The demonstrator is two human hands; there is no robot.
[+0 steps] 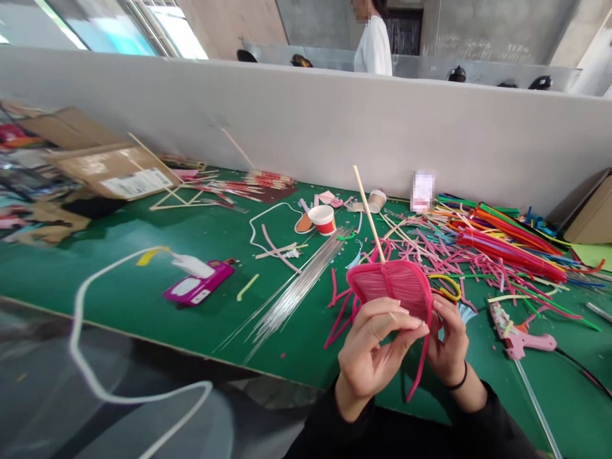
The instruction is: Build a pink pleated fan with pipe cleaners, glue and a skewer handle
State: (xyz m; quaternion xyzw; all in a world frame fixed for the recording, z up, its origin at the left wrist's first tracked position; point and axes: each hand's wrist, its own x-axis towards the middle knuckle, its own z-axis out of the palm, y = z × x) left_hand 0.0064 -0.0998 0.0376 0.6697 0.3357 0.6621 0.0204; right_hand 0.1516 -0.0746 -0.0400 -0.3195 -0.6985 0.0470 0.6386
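Observation:
Both my hands hold up a pink fan-shaped piece (396, 285) made of pipe cleaners laid side by side, with a thin wooden stick (368, 210) rising from its top. My left hand (370, 347) pinches its lower edge with fingers closed on it. My right hand (447, 344) grips its right side from behind; a loose pink pipe-cleaner end (419, 373) hangs down between my wrists. Both sleeves are black.
On the green table (143, 293): a pink glue gun (519, 335) at right, piles of coloured pipe cleaners (507, 245), a bundle of silver wires (296, 290), a red-and-white paper cup (324, 220), a magenta box (198, 287), a white cable (95, 357), cardboard boxes (109, 169). A person in white (373, 41) stands beyond the white partition.

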